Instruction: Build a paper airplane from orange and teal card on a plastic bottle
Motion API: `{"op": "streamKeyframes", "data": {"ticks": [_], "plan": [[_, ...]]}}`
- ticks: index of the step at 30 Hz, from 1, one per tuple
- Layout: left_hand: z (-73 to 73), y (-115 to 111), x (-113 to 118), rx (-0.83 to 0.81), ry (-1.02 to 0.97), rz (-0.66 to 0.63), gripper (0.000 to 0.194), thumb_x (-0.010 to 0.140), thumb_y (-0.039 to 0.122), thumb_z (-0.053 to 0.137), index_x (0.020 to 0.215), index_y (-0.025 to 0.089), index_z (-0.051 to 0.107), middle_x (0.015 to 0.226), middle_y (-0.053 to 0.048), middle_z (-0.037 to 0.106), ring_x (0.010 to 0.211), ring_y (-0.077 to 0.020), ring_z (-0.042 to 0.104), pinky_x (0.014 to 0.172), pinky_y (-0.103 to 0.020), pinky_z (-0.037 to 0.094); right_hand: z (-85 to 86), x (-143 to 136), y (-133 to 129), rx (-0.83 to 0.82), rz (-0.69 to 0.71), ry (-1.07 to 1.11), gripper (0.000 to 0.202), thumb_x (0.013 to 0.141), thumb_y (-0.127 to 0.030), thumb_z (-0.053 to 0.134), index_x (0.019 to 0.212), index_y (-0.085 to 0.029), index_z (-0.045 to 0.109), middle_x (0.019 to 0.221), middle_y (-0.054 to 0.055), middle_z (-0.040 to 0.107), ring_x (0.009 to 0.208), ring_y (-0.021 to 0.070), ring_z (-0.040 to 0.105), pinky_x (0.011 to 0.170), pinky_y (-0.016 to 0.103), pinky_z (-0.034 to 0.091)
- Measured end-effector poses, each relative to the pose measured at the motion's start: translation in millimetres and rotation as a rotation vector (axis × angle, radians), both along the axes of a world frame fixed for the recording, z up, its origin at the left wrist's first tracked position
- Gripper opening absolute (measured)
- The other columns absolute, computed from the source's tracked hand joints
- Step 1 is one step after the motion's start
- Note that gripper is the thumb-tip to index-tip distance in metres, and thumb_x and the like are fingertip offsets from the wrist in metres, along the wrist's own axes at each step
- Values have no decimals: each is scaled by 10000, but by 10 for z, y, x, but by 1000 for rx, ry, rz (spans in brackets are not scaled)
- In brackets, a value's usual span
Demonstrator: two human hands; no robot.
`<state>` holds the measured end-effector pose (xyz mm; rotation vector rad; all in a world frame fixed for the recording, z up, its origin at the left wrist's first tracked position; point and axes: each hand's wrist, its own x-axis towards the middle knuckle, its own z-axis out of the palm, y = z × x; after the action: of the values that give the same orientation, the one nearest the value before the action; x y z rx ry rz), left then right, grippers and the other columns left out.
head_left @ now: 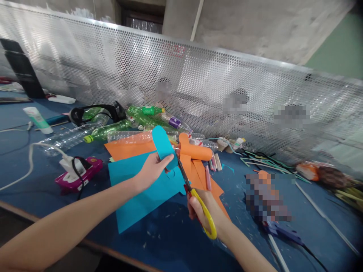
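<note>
Left hand (151,170): thumb and fingers pinching blue strip (162,138), rounded end up, above blue sheet (133,200) on table (159,247). Right hand (210,206): fingers curled round yellow handles of scissors (212,227); blades point away, beside strip's right edge, contact unclear. Orange paper (198,152) just right of blades. Plastic bottles (112,130) heaped behind paper. Purple power strip (92,170) left of blue sheet, white plug (69,166) in it.

No text could be read. Red marks (173,50) at twelve o'clock on the perforated metal screen (204,71) were too blurred to make out, as were the green bottle label (148,110) toward ten and the purple bottle label (175,122) toward eleven.
</note>
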<state>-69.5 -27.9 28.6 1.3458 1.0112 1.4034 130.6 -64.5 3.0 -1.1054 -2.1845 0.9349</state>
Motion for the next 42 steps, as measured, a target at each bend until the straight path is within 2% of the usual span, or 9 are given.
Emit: {"op": "streamKeyframes", "data": {"ticks": [6, 12, 18, 29, 36, 42], "plan": [[-3, -20, 30, 15, 55, -13, 290, 793, 427, 561, 670, 166, 534, 603, 15, 526, 546, -112, 516, 508, -229, 443, 113, -19, -24, 106, 44, -51, 544, 850, -645, 204, 631, -205, 438, 541, 35, 542, 488, 149, 508, 495, 268, 367], [-22, -44, 47, 50, 89, -35, 306, 808, 407, 546, 622, 168, 497, 570, 23, 511, 518, -107, 519, 496, -222, 431, 133, -29, -39, 83, 39, -38, 583, 834, -681, 183, 639, -201, 449, 541, 40, 546, 471, 147, 501, 473, 264, 355], [-19, -45, 36, 52, 93, -34, 315, 811, 406, 546, 613, 167, 496, 553, 28, 498, 510, -100, 506, 489, -213, 421, 102, -28, -3, 101, 27, -42, 607, 802, -722, 196, 608, -199, 434, 523, 27, 517, 467, 133, 467, 480, 260, 363], [-49, -19, 44, 25, 98, -27, 313, 804, 421, 546, 631, 165, 497, 571, 16, 504, 515, -107, 504, 493, -221, 435, -78, -9, 22, 26, -56, -15, 483, 828, -652, 278, 678, -210, 401, 514, -41, 398, 400, 102, 441, 428, 228, 388], [-77, -11, 57, 14, 95, -38, 313, 802, 456, 532, 683, 167, 527, 616, 2, 532, 538, -124, 525, 521, -247, 469, -92, -20, 1, -27, -65, 5, 447, 849, -605, 292, 662, -209, 385, 534, -37, 386, 403, 102, 465, 390, 212, 390], [-75, -12, 44, 5, 112, -28, 322, 791, 465, 539, 649, 176, 531, 593, 6, 550, 529, -129, 534, 524, -254, 462, -128, -23, 5, -29, -130, 3, 409, 827, -574, 385, 647, -206, 393, 548, -37, 391, 391, 92, 442, 366, 209, 379]]}}
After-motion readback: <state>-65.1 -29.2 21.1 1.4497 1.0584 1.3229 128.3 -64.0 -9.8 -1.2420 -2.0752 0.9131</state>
